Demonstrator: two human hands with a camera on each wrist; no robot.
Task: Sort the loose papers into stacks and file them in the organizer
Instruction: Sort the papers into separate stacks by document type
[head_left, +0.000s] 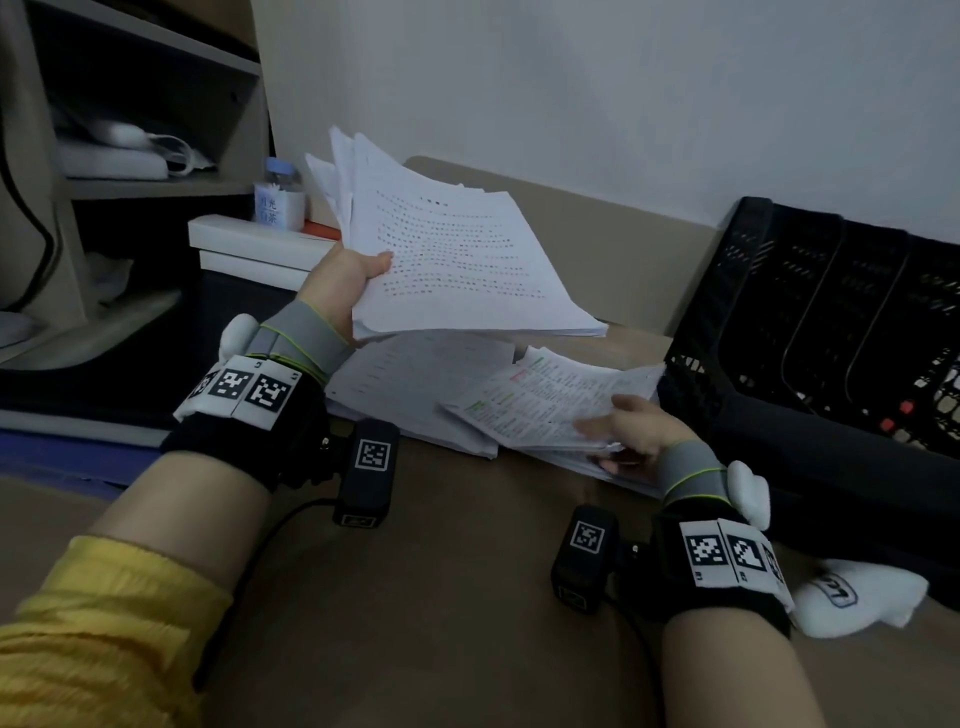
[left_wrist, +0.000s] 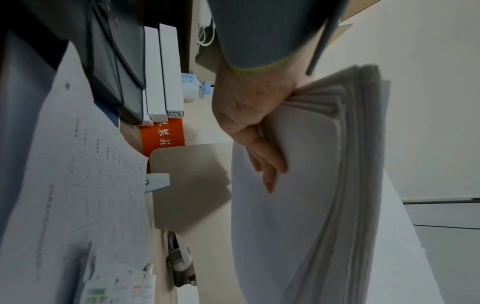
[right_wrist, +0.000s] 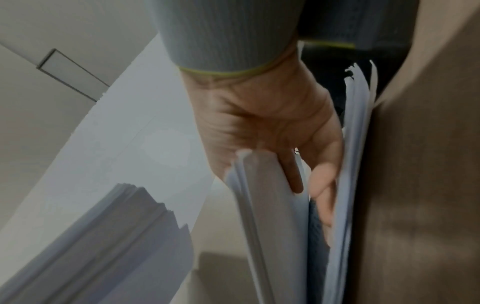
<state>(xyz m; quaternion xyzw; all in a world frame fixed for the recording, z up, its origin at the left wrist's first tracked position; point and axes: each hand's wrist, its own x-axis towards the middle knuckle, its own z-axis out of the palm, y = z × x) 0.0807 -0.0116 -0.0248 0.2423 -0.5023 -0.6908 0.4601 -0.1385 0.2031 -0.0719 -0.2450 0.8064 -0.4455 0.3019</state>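
Papers everywhere: left hand (head_left: 343, 291) clamps a thick fanned bundle (head_left: 457, 260) aloft, thumb on top, fingers beneath. Right hand (head_left: 636, 434) pinches the colour-printed sheets (head_left: 540, 400) off the desk pile (head_left: 415, 389), beside the black organizer (head_left: 831, 322). Danger: that one-handed bundle could splay and spill, mixing the stacks.

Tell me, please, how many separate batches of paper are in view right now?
3: a raised sheaf gripped by the left hand; a white pile on the desk beneath it; a colour-printed batch beside that, pinched by the right hand. Overlaps may hide more.
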